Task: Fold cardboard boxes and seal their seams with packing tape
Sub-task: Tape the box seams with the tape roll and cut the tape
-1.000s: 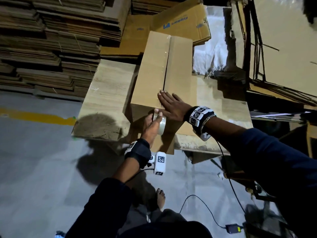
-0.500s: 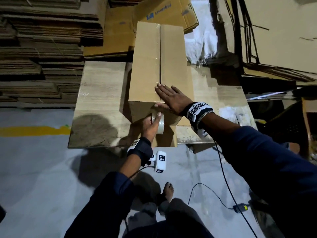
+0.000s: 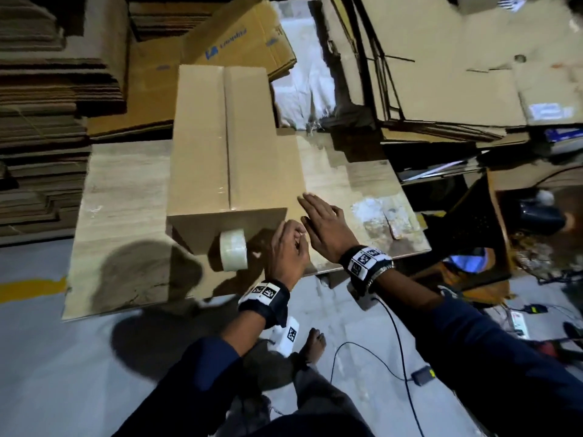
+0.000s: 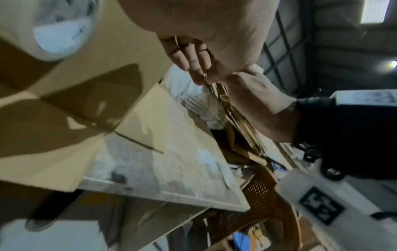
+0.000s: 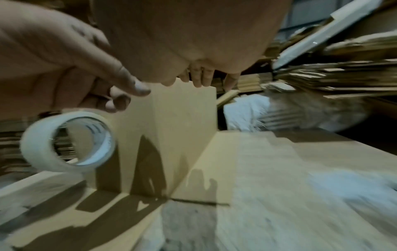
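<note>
So the box sat on the counter, flaps shut and its top seam taped. The tape roll hung against the box's near end, nobody holding it. Left hand was just right of the roll, fingers curled with nothing in them. Right hand hovered beside the box, fingers straight and close together.

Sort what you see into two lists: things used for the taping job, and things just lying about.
In use: box; tape roll; left hand; right hand; table.
Lying about: flat cardboard stacks; printed carton; white sack; floor cable.
</note>
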`<state>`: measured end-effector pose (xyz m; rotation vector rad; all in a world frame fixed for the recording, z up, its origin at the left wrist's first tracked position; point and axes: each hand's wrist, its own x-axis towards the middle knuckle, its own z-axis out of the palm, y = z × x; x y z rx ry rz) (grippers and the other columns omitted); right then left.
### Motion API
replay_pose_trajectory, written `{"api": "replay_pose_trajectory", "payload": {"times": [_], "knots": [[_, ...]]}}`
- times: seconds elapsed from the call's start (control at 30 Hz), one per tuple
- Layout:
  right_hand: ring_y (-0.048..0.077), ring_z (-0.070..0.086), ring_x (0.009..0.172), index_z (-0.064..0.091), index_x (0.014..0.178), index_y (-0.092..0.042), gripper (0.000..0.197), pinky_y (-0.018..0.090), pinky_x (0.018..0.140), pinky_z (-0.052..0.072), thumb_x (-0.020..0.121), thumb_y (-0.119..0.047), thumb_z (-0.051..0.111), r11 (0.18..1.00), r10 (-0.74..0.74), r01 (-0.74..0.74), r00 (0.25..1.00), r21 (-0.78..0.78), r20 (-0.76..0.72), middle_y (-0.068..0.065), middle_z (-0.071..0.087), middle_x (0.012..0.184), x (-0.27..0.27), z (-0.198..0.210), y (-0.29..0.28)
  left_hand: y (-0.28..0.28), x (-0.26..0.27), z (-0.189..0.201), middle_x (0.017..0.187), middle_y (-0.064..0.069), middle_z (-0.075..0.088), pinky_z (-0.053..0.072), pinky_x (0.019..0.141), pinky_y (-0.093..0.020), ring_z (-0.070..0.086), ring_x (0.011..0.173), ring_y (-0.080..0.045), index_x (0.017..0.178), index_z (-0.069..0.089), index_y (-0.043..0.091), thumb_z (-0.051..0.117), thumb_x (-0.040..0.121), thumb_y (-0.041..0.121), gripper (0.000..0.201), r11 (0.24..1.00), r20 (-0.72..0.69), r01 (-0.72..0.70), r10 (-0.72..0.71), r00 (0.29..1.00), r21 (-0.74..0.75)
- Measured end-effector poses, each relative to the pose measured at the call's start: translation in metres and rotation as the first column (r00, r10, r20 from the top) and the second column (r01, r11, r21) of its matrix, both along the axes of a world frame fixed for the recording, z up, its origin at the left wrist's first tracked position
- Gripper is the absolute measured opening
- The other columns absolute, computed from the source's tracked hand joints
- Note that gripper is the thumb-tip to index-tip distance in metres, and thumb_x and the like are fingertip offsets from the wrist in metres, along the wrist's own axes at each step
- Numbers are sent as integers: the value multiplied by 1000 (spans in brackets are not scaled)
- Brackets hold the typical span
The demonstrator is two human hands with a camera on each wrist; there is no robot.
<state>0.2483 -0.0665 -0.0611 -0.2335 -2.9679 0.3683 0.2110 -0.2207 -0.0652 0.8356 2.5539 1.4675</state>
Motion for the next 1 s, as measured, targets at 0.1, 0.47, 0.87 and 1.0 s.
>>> {"api": "replay_pose_trajectory", "payload": {"times": [0.1, 0.47, 0.87, 1.0], "knots": [[24, 34, 149, 33, 160, -17, 57, 54, 110, 38, 106, -34, 44, 988, -131, 140, 983, -61, 131, 6, 38, 162, 35, -29, 48, 34, 17, -35, 102, 4, 62, 55, 70, -42, 64, 85, -22, 101, 56, 25, 57, 88, 13, 18, 977, 38, 144, -140, 989, -156], [32, 13, 158, 12, 164, -9, 71, 53, 119, 28, 105, -32, 47, 829, -467, 558, 646, 45, 603, 13, 9, 172, 108, -108, 207, 136, 32, -127, 173, -11, 18, 20, 127, -46, 17, 159, -30, 163, 28, 10, 53, 100, 27, 70, 549, 249, 484, -448, 859, -681], [41, 67, 105, 59, 110, 0, 18, 40, 74, 46, 95, -11, 59, 749, -582, 663, 649, 10, 491, 24, 69, 107, 93, -115, 219, 134, 33, -125, 175, -9, 10, 19, 128, -46, 12, 161, -27, 165, 19, 12, 49, 104, 30, 71, 503, 328, 513, -413, 850, -696], [37, 71, 94, 69, 100, -5, 26, 34, 69, 47, 94, -31, 67, 727, -565, 679, 676, -103, 473, 18, 73, 96, 91, -100, 194, 117, 31, -101, 172, -5, 22, 17, 128, -45, 14, 160, -25, 164, 27, 16, 52, 103, 29, 67, 606, 282, 481, -399, 873, -633]]}}
